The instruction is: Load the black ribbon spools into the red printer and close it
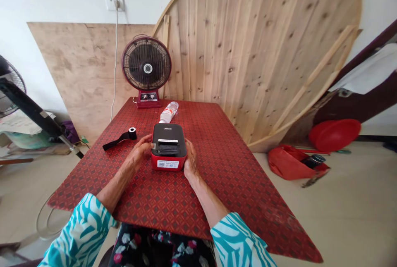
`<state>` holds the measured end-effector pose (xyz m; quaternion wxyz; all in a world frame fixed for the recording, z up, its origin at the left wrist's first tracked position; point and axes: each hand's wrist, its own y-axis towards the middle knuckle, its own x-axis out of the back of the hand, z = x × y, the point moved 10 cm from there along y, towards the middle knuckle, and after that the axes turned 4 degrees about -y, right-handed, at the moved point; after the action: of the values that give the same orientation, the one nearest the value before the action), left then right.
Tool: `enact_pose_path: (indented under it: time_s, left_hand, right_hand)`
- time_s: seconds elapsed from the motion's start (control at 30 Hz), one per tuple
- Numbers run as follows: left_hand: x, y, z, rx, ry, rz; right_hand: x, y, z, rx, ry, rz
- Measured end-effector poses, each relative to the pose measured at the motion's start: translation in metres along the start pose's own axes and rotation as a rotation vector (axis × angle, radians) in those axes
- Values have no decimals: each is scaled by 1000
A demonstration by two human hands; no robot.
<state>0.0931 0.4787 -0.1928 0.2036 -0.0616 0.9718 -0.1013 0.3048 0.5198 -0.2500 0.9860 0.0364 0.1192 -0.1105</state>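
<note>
A red and black label printer (169, 145) stands on the red patterned table (245, 201) in front of me, its lid down and a white label on its near side. My left hand (141, 151) grips its left side, fingers along the top edge. On the opposite side, my right hand (190, 160) is wrapped round the printer's right wall. To the left lies a small roll of black tape-like strip (132, 133) with a white core, its loose end trailing toward the table's left edge. Behind the printer a clear plastic bottle (169, 111) rests on its side.
A dark red fan (147, 68) stands at the table's far end, before a plywood sheet (77, 60) and a large round wooden board (235, 52). On the floor at right are a red bag (285, 163) and a red basin (335, 134). Another fan (12, 85) is at far left.
</note>
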Motion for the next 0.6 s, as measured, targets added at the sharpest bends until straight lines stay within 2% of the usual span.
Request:
enact_pose_path:
  time_s: [0.4, 0.6]
  left_hand:
    - [7, 7, 3, 61, 38, -1]
    - [5, 8, 2, 46, 17, 11]
  right_hand:
    - [-1, -1, -2, -6, 1, -3]
    - [2, -2, 2, 18, -7, -35]
